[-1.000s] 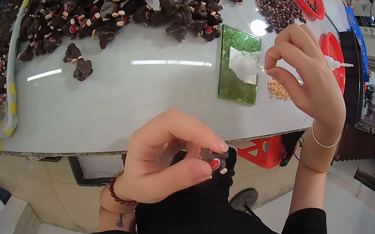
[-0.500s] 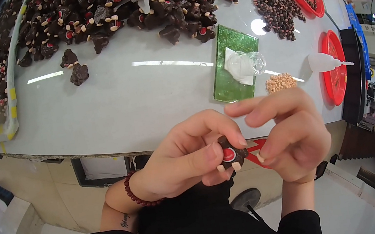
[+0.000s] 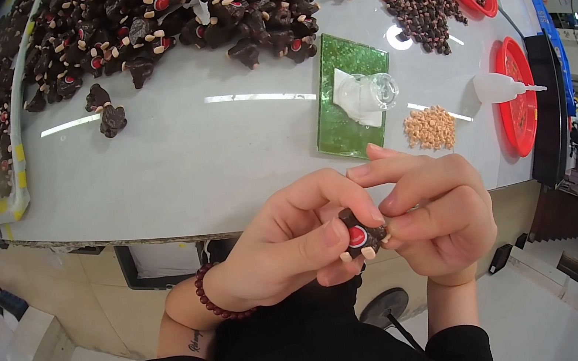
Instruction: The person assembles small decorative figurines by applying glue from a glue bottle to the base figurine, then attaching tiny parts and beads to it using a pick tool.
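Between the thumb and fingers of my left hand (image 3: 290,236) is a small dark brown figurine (image 3: 358,235) with a red oval on its front and pale stubby feet. My right hand (image 3: 447,213) is pinched at the figurine's right side, its thumb and finger pressed round a tiny beige piece (image 3: 386,237) that touches the dark body. Part of that piece is covered by the fingertips. Past my right hand, on the tabletop, lies a small pile of like beige pieces (image 3: 431,128).
A large heap of similar brown figurines (image 3: 235,17) fills the table's far side. On a green slab (image 3: 353,133) rest a white tissue and clear glass cup (image 3: 382,90). To the right are dark small parts (image 3: 420,8), a white squeeze bottle (image 3: 496,87) and a red tray (image 3: 518,131).
My right hand has moved left, bringing the beige piece from beside the figurine up against it. The left hand keeps its hold. The view has shifted slightly.
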